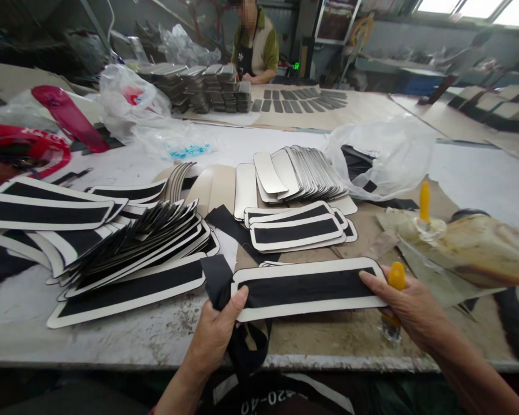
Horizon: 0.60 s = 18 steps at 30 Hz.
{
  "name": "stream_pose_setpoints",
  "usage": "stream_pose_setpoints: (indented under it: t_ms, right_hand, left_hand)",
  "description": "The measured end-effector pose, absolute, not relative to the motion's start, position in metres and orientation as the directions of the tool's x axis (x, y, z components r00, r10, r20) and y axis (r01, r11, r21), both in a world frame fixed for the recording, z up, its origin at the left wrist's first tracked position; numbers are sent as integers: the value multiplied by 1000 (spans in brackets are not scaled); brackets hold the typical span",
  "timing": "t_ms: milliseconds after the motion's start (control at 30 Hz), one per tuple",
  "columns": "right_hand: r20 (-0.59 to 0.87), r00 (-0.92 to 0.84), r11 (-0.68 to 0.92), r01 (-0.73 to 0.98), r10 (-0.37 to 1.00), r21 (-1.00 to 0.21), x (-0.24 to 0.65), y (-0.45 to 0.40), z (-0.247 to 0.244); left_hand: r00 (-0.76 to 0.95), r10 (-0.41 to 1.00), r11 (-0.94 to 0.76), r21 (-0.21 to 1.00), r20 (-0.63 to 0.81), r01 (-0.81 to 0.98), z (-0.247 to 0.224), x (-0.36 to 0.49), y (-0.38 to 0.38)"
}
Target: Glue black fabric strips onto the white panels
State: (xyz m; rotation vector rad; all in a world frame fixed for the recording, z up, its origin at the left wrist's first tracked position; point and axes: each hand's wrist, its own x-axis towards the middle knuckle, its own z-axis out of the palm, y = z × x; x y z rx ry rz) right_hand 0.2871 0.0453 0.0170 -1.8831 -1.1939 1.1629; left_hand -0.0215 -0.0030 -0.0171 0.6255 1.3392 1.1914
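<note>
Between my two hands I hold a long panel (307,288) with rounded corners, white round the rim and black in the middle. My left hand (218,325) grips its left end, thumb on top, with a black strip (218,276) beside the thumb and a black loop hanging below. At the right end, my right hand (402,300) pinches the panel with its thumb on the face. A yellow-handled tool (397,276) shows at the right hand's fingers; whether the hand holds it I cannot tell. Similar panels (298,230) lie just behind.
A fanned pile of black-and-white panels (142,253) spreads to the left. Pale blank pieces (311,173) stand stacked behind, near a plastic bag (389,155). At the right a yellow handle (424,202) rises beside a glue-stained container (488,242). A person (257,43) works across the table.
</note>
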Motion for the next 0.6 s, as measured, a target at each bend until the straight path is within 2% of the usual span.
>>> stream_pose_setpoints:
  t_ms: [100, 200, 300, 433, 567, 600]
  right_hand:
    - [-358, 199, -408, 357, 912, -840, 290, 45, 14]
    - [-399, 196, -444, 336, 896, -831, 291, 45, 14]
    - [-444, 176, -474, 206, 878, -856, 284, 45, 20]
    - [-502, 6, -499, -85, 865, -862, 269, 46, 35]
    - [-519, -95, -523, -277, 850, -806, 262, 57, 39]
    - [-518, -103, -524, -295, 849, -799, 262, 59, 39]
  left_hand:
    - [-177, 899, 346, 898, -400, -271, -17, -21, -3]
    - [-160, 896, 346, 876, -415, -337, -11, -18, -2]
    - [-155, 853, 389, 805, -498, -447, -2, -15, 0]
    - [-171, 703, 472, 633, -690, -614, 11, -18, 8]
    - [25, 507, 589, 325, -862, -740, 19, -22, 23]
    - [57, 480, 604, 284, -875, -745, 19, -22, 26]
